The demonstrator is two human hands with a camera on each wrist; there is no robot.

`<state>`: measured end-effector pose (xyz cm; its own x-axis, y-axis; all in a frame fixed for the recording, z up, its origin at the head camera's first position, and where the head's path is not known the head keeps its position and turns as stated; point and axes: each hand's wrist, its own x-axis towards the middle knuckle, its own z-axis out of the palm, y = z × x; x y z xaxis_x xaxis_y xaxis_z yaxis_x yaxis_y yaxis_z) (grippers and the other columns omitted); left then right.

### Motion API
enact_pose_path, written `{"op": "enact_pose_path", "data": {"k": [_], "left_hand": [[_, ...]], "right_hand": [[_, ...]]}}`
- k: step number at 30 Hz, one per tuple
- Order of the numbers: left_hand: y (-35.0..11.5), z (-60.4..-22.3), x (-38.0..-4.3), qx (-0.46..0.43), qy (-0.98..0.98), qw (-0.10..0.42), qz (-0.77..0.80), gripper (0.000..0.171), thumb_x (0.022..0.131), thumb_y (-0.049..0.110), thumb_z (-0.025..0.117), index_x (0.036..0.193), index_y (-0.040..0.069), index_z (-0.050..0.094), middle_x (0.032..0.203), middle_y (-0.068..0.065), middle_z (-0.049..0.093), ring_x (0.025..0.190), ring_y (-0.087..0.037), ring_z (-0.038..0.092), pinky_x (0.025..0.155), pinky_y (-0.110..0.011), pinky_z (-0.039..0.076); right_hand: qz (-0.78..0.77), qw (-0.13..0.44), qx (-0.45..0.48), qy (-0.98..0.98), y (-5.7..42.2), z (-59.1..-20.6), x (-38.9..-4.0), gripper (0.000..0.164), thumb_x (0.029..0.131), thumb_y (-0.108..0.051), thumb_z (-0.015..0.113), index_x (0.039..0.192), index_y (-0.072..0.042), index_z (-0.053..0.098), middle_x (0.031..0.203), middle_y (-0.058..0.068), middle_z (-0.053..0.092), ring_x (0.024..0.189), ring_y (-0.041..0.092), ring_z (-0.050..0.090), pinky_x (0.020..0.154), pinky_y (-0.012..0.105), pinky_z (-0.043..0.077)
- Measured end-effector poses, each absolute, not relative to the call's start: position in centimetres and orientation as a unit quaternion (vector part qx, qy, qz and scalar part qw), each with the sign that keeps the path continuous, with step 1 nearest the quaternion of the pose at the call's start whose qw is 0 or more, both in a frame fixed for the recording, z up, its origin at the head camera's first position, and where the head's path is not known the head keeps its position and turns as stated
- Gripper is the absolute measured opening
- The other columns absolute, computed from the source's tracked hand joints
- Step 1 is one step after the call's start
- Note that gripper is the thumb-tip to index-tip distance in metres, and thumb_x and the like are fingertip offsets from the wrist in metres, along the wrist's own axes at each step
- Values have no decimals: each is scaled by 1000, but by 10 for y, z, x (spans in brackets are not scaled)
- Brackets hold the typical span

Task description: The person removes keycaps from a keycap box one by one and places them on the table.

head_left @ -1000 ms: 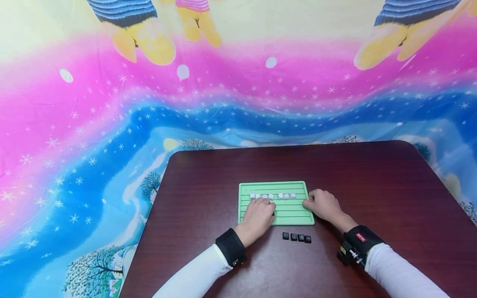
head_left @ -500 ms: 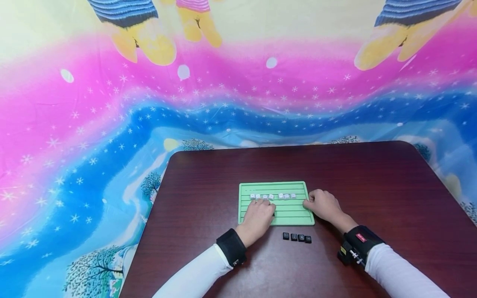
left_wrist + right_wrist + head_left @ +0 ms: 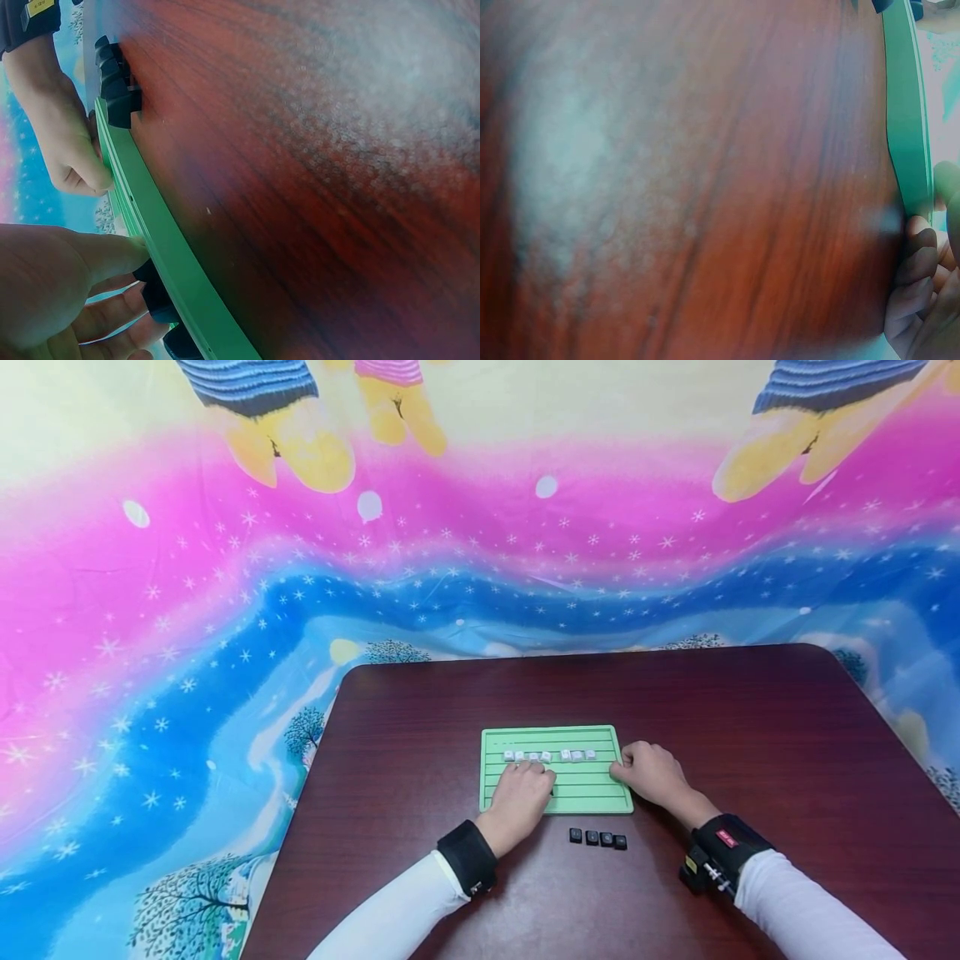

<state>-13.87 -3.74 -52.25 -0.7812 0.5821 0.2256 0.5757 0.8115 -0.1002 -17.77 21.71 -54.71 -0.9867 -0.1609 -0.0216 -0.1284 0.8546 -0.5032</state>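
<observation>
A green ridged board [image 3: 585, 789] lies on the table with a row of white keycaps [image 3: 577, 756] across it. My left hand [image 3: 517, 797] is over the board's lower left part, its fingers bent. In the left wrist view, several black keycaps [image 3: 159, 301] stand on the board under that hand; thumb and fingers pinch the nearest one, partly hidden. At the board's right edge, my right hand [image 3: 656, 772] grips the rim, thumb on top and fingers [image 3: 917, 274] curled against the side.
Several loose black keycaps [image 3: 606, 839] lie in a row on the dark wooden table [image 3: 420, 727], just in front of the board. A colourful printed cloth [image 3: 465, 552] hangs behind the table. Each wrist wears a black band [image 3: 465, 857].
Left fingers shift very slightly over the board, and less of a black keycap shows beside the left hand. The right hand and the board stay put.
</observation>
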Motion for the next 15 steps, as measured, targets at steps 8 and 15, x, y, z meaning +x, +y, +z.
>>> {"op": "enact_pose_path", "data": {"k": [8, 15], "left_hand": [[-37, -522, -139, -308, -942, 129, 13, 10, 84, 26, 78, 88, 19, 72, 84, 4, 70, 80, -13, 66, 66, -28, 49], [-36, -519, -138, -309, -942, 134, 9, 5, 84, 20, 75, 89, 19, 72, 84, 5, 70, 81, -13, 67, 68, -28, 50]], "right_hand": [[-254, 35, -72, 964, 217, -548, -178, 43, 86, -24, 63, 57, -20, 32, 54, -9, 23, 50, 11, 20, 49, 25, 16], [-256, 35, -72, 963, 217, -549, -178, 42, 85, -23, 63, 57, -20, 31, 54, -9, 24, 50, 11, 20, 49, 25, 15]]}}
